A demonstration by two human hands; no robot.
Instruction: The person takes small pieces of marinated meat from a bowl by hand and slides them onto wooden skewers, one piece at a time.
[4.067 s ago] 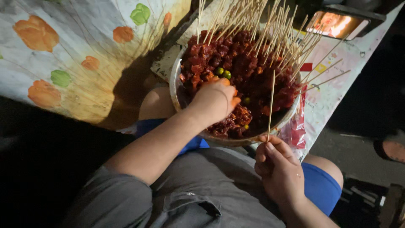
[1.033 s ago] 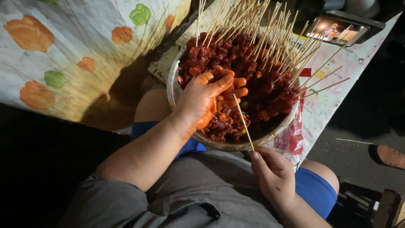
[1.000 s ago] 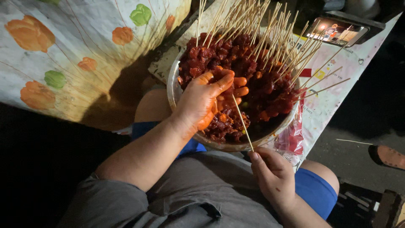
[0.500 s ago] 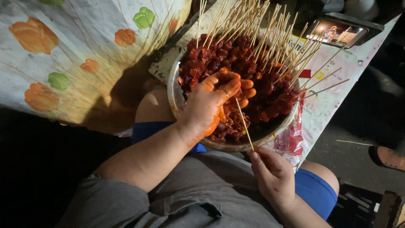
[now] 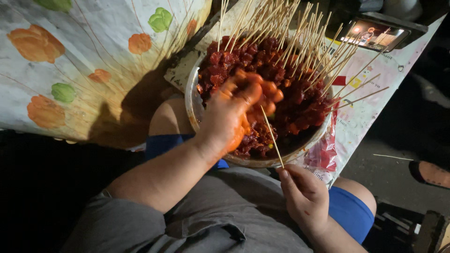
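— Since the floral cloth (image 5: 70, 70) fills the whole upper left of the view, with its orange and green blossoms on white, what sits beside it?

— A round metal bowl (image 5: 193, 100), resting on the person's lap against the cloth's edge. It is heaped with dark red marinated meat pieces (image 5: 300, 105). Along its far side lies a fan of loaded bamboo skewers (image 5: 300, 42), their bare ends pointing up and to the right, past the rim.

— And under the bowl?

— A printed paper sheet (image 5: 365, 112) spreads to the right, and a red plastic bag (image 5: 323, 152) hangs just by the rim. Blue shorts (image 5: 349, 213) and a grey shirt (image 5: 197, 220) show below.

— What are the hands doing?

— The left hand (image 5: 229, 117) is down in the bowl, stained orange-red with marinade. Its fingers curl over meat, but motion blur smears them, so I cannot tell whether they are clenched on a piece or merely touching the heap. The right hand (image 5: 304, 197) is below the near rim, pinching a single bare skewer (image 5: 272, 136) between thumb and fingertips; the stick slants up and left, its tip over the meat near the left fingers.

— Anything smaller?

— A lit phone screen (image 5: 377, 35) at the top right, and one loose stick (image 5: 391, 157) on the dark ground.
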